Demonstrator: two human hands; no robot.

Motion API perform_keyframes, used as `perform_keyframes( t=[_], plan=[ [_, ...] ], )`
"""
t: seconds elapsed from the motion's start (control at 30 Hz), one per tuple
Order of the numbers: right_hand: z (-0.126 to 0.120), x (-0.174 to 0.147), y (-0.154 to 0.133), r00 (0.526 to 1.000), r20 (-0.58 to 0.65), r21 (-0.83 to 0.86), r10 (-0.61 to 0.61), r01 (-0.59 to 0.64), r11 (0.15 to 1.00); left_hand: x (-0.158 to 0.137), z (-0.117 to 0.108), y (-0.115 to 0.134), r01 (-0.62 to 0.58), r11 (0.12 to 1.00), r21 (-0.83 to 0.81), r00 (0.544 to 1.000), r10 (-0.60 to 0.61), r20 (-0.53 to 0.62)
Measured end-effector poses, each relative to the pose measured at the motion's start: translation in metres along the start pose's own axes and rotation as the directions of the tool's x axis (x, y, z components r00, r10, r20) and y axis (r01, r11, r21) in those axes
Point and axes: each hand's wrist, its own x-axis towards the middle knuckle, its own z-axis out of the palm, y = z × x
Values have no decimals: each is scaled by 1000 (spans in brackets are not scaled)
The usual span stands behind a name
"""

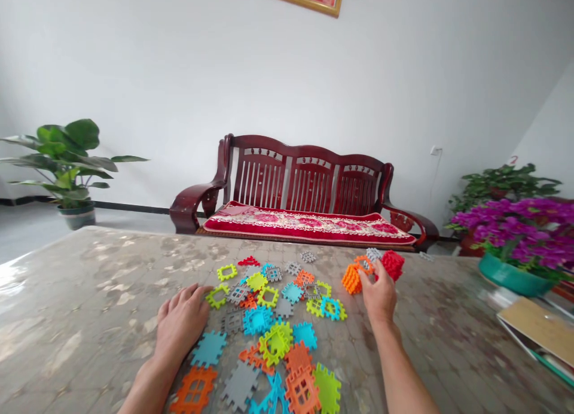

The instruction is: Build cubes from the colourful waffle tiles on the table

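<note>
Your two bare hands at a table (430,342) spread with flat, notch-edged plastic pieces (259,320) in lime, blue, grey, orange and red. Your right hand (379,291), at the far right of the spread, has thumb and index finger closed about an orange frame (364,262); how firm the pinch is, you cannot tell from this view. Just left of and nearer than the frame sits an orange block (351,279); just right of the fingers lies a red block (393,265), partly covered by your hand, so that contact with it cannot be judged. Grey pieces (373,253) lie just beyond.

Your left hand (183,315) rests palm down on the left, fingers loosely extended and gripping nothing visible; its fingertips reach a lime frame (217,296), touching or nearly so. Nearer, just right of your wrist, lies a blue panel (209,348). At the near edge of view are an orange window (195,390), a grey panel (241,385) and a lime panel (327,389), left to right.

Beyond the table stands a dark red bench (311,177) with a red mat (309,221). Far left, a plant (76,157); at right, purple flowers (520,228) in a teal pot (511,275).
</note>
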Motion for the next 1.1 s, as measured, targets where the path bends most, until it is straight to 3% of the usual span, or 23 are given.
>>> perform_keyframes(
  t=[0.1, 0.23, 0.43, 0.53, 0.63, 0.7, 0.77, 0.83, 0.97, 1.03, 1.1],
  plan=[
    [0, -3, -7, 1000, 14, 32, -9, 8, 999, -1, -1, 0, 4, 1000, 1, 1000, -4, -7],
    [5, -14, -33, 987, 147, 110, -68, 52, 993, -3, -6, 4, 9, 1000, -14, 1000, -9, 4],
    [18, -39, -64, 914, 359, 248, -190, 103, 963, -6, -11, 8, 16, 1000, -26, 999, -15, 30],
    [20, -49, -76, 873, 422, 305, -247, 119, 945, -7, -13, 9, 19, 999, -27, 1000, -18, 21],
    [16, -56, -93, 813, 444, 401, -376, 195, 895, -7, -13, 10, 25, 999, -30, 999, -25, 23],
    [11, -61, -108, 749, 472, 462, -465, 239, 854, -7, -13, 10, 31, 999, -39, 999, -30, 24],
    [6, -67, -125, 656, 529, 505, -538, 266, 821, -6, -13, 10, 26, 997, -67, 1000, -25, 19],
    [3, -74, -140, 531, 600, 538, -599, 286, 793, -6, -12, 11, -25, 992, -121, 1000, 25, 0],
    [2, -91, -161, 277, 701, 578, -657, 321, 751, -6, -8, 13, -260, 936, -236, 966, 256, -45],
    [2, -96, -165, 215, 721, 584, -659, 324, 744, -7, -6, 14, -332, 910, -250, 942, 334, -36],
    [3, -97, -164, 218, 726, 580, -652, 316, 751, -8, -4, 15, -350, 905, -243, 933, 359, -5]
  ],
)
